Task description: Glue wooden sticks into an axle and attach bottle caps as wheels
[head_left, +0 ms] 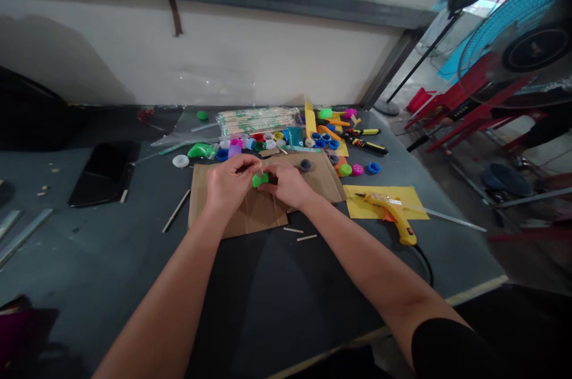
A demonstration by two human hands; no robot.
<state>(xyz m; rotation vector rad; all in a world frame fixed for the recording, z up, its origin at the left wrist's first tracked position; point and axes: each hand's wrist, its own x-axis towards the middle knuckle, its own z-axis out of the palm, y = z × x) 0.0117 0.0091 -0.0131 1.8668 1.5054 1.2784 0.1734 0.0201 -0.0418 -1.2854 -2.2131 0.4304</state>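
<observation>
A bright green bottle cap is held just above a sheet of brown cardboard, between my two hands. My right hand grips the cap from the right, thumb and fingers closed on its edge. My left hand is closed in a pinch at the cap's upper side. A short pale stick shows at those fingertips, standing up from the cap; its lower end is hard to make out. Two small cut stick pieces lie in front of the cardboard, and a grey cap rests on it.
A yellow glue gun lies on yellow paper at right, its cord running off the front. Behind the cardboard are coloured caps, bagged wooden sticks and cutters. At left lies a black phone. A fan stands right.
</observation>
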